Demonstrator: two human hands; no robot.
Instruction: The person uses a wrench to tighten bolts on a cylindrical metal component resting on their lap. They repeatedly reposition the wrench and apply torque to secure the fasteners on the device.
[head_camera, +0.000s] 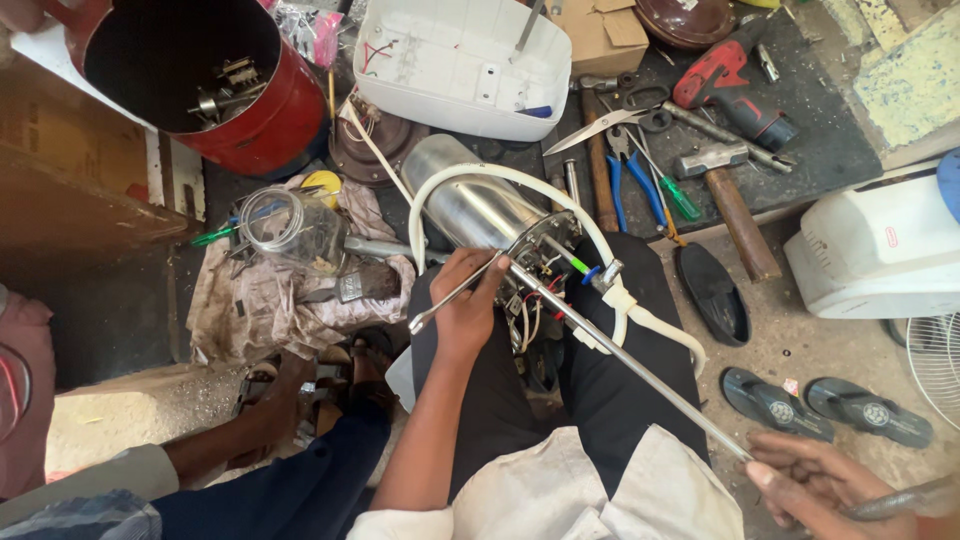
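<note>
A shiny steel cylinder tank (470, 205) lies across my lap, its open end with coloured wires (540, 270) facing me. A white hose (520, 185) loops over the tank and is taped near a blue fitting (592, 272). My left hand (465, 310) rests against the wired end and grips a thin metal tool (440, 305). My right hand (815, 485), at the bottom right, holds the near end of a long metal rod (640, 375). The rod's tip reaches the tank's wired end.
A red bucket (270, 120) of parts, a white plastic casing (460, 60), a glass jar (290, 230) on a dirty cloth, blue pliers (640, 185), scissors, a hammer (735, 195) and a red drill (735, 85) lie ahead. Another person's sandalled feet (310, 385) are at left. Slippers (825, 405) lie right.
</note>
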